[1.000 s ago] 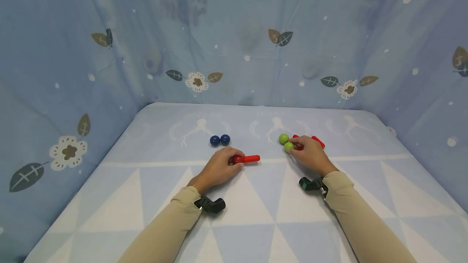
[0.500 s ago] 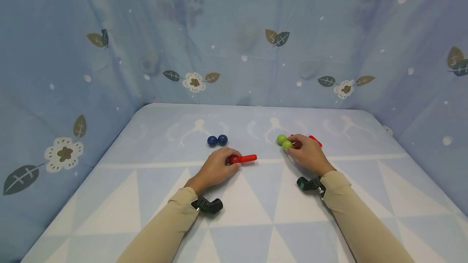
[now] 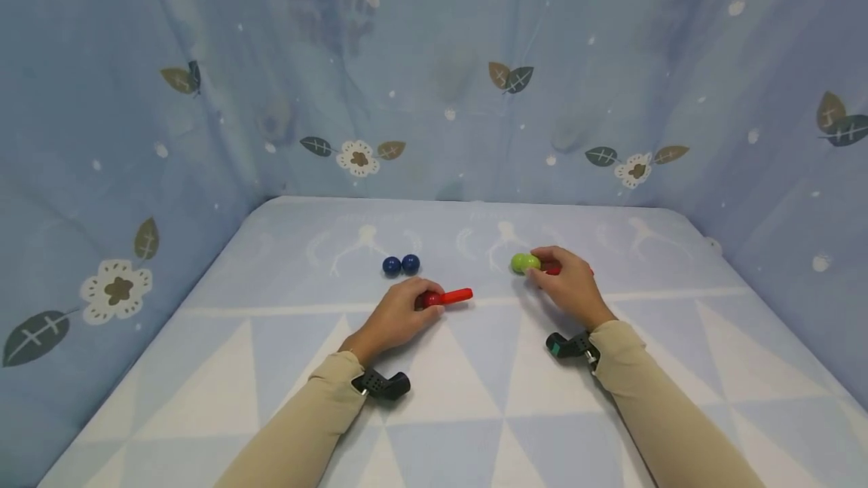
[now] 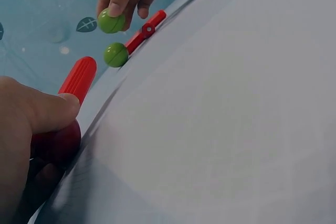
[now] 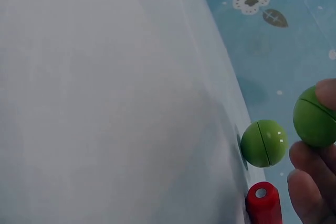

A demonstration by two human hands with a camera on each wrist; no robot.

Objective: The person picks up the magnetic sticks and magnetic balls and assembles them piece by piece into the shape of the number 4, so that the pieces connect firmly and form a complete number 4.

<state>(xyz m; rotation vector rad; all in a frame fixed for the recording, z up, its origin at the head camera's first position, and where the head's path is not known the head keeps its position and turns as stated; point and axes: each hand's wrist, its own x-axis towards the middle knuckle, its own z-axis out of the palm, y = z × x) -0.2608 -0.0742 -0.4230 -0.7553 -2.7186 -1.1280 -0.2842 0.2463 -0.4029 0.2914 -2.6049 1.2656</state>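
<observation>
My left hand [image 3: 393, 318] grips a glossy red ball [image 3: 432, 299], with a red ribbed rod [image 4: 80, 77] jutting from it to the right. In the left wrist view the thumb lies over the place where ball and rod meet. Between the thumb and fingers of my right hand [image 3: 573, 288] is a green ball [image 5: 314, 116] with a seam line, raised above the table. A second green ball [image 5: 263, 143] rests on the table just below it, at the end of a red jointed bar [image 4: 148, 30]. The right hand hides much of that bar in the head view.
Two dark blue balls [image 3: 392, 266] sit side by side beyond the left hand. A patterned cloth covers the table [image 3: 468, 382], and a blue flowered curtain [image 3: 434, 74] hangs behind and at both sides.
The right hand has lifted one green ball up from beside the other, so the two overlap in the head view. The left hand keeps its hold on the red ball. The head view has shifted slightly.
</observation>
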